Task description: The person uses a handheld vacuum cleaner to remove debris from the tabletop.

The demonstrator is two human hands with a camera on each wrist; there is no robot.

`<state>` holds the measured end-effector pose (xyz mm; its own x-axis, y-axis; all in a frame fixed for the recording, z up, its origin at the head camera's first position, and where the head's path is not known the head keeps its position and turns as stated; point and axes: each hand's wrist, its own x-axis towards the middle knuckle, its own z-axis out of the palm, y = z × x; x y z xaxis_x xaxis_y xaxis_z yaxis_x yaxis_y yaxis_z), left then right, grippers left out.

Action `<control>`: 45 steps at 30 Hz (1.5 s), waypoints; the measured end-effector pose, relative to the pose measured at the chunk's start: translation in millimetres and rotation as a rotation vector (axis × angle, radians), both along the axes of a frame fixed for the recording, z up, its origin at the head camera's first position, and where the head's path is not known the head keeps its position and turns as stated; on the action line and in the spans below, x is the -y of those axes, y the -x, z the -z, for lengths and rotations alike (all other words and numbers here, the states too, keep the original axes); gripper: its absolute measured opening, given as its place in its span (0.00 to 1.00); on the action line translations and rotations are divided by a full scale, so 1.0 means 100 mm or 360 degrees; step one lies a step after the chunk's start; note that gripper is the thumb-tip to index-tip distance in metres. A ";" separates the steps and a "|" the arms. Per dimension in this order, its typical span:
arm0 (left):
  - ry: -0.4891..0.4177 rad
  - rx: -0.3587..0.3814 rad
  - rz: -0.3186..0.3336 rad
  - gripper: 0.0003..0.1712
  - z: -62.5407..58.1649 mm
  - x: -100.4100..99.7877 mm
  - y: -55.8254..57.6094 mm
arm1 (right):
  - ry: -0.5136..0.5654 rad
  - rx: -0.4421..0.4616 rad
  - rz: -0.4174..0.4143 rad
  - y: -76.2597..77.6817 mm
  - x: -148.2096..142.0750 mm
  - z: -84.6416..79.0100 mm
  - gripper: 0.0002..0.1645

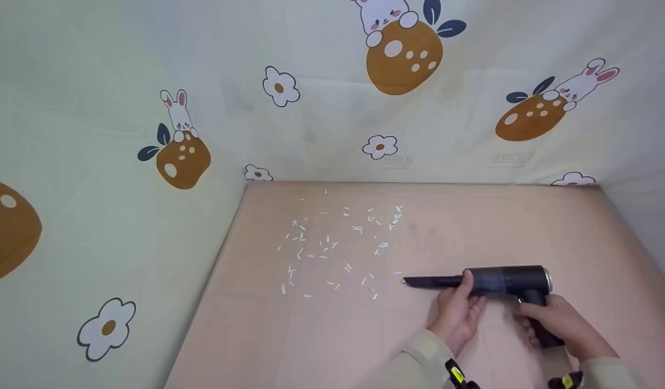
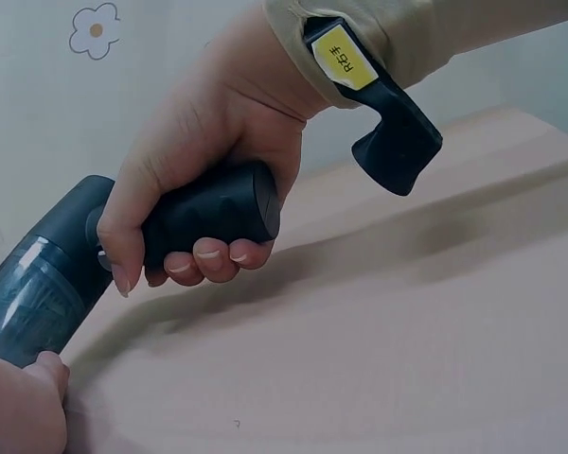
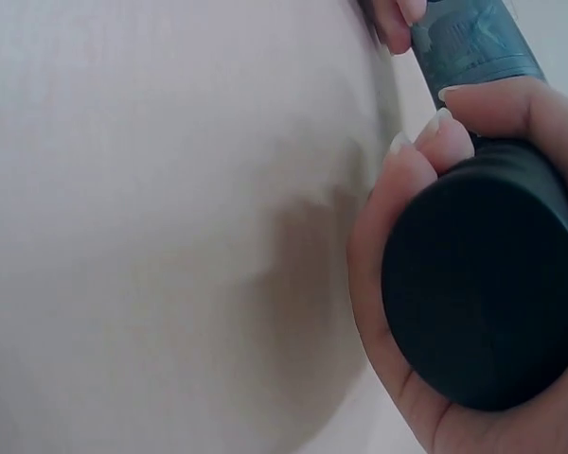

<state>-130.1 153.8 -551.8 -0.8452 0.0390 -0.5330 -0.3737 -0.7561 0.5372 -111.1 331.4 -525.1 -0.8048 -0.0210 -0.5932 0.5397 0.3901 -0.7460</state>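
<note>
A black handheld vacuum (image 1: 527, 278) with a narrow crevice nozzle (image 1: 432, 282) and a see-through dust cup (image 2: 33, 293) is held level over the table, its nozzle pointing left. My right hand (image 1: 551, 321) grips its handle, the fingers wrapped round it and the thumb near the top. My left hand (image 1: 458, 316) supports the front of the barrel, thumb up against the near side and fingers underneath. Small pale paper scraps (image 1: 347, 267) lie scattered left of the nozzle, and one scrap (image 1: 397, 273) lies close by its tip.
The pinkish-beige tabletop (image 1: 246, 335) meets a printed cloth wall (image 1: 321, 124) with rabbits and flowers at the back and another along the left. A plain pale wall (image 1: 651, 216) borders the right side. A black strap mount with a yellow label (image 2: 346, 59) sits on the right wrist.
</note>
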 end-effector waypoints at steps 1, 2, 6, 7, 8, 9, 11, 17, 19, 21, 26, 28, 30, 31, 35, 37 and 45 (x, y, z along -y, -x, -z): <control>-0.0007 -0.0003 -0.0002 0.26 0.00 0.01 0.00 | 0.0009 -0.0006 -0.0001 0.00 0.01 0.00 0.16; -0.0014 -0.0004 -0.0003 0.26 -0.01 0.02 0.00 | 0.0012 -0.0004 0.0011 -0.01 0.02 0.00 0.17; -0.0005 -0.0001 0.0008 0.28 0.00 0.05 0.03 | 0.0025 -0.0001 0.0040 -0.02 0.07 -0.01 0.20; 0.0001 0.0002 0.0013 0.27 0.01 0.05 0.04 | 0.0028 0.0002 0.0047 -0.01 0.08 -0.01 0.21; 0.0004 0.0005 0.0014 0.27 0.01 0.06 0.04 | 0.0025 0.0003 0.0056 -0.01 0.09 -0.01 0.20; 0.0008 0.0007 0.0018 0.27 0.01 0.06 0.05 | 0.0025 0.0000 0.0060 -0.01 0.10 -0.01 0.20; 0.0014 0.0009 0.0022 0.27 0.01 0.07 0.07 | 0.0031 -0.0013 0.0053 0.00 0.11 -0.02 0.19; 0.0029 0.0026 0.0038 0.31 0.01 0.11 0.11 | 0.0026 0.0000 0.0083 0.01 0.16 -0.03 0.23; 0.0029 0.0023 0.0048 0.31 0.01 0.12 0.12 | 0.0014 0.0003 0.0095 0.01 0.18 -0.03 0.24; 0.0031 0.0010 0.0060 0.31 0.01 0.14 0.13 | 0.0006 0.0001 0.0096 0.02 0.19 -0.03 0.25; 0.0036 -0.0010 0.0082 0.31 0.02 0.18 0.16 | 0.0005 -0.0002 0.0122 0.04 0.22 -0.02 0.23; 0.0043 -0.0016 0.0091 0.31 0.03 0.20 0.17 | 0.0017 -0.0019 0.0124 0.04 0.23 -0.01 0.22; 0.0049 -0.0030 0.0105 0.31 0.02 0.21 0.18 | 0.0026 -0.0033 0.0132 0.04 0.25 -0.01 0.20; 0.0055 -0.0031 0.0111 0.30 0.02 0.22 0.18 | 0.0026 -0.0038 0.0131 0.04 0.25 -0.01 0.19; 0.0060 -0.0026 0.0115 0.25 0.01 0.24 0.19 | 0.0015 -0.0032 0.0138 0.05 0.28 0.00 0.19; 0.0065 -0.0025 0.0106 0.25 0.02 0.24 0.20 | 0.0016 -0.0029 0.0139 0.06 0.29 0.00 0.20; 0.0060 -0.0043 0.0096 0.26 0.03 0.29 0.23 | 0.0035 -0.0047 0.0155 0.08 0.34 0.01 0.18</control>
<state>-153.5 124.6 -555.1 -0.8559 0.0706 -0.5122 -0.4031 -0.7116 0.5754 -118.7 297.4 -525.7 -0.8207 0.0456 -0.5695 0.5521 0.3201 -0.7699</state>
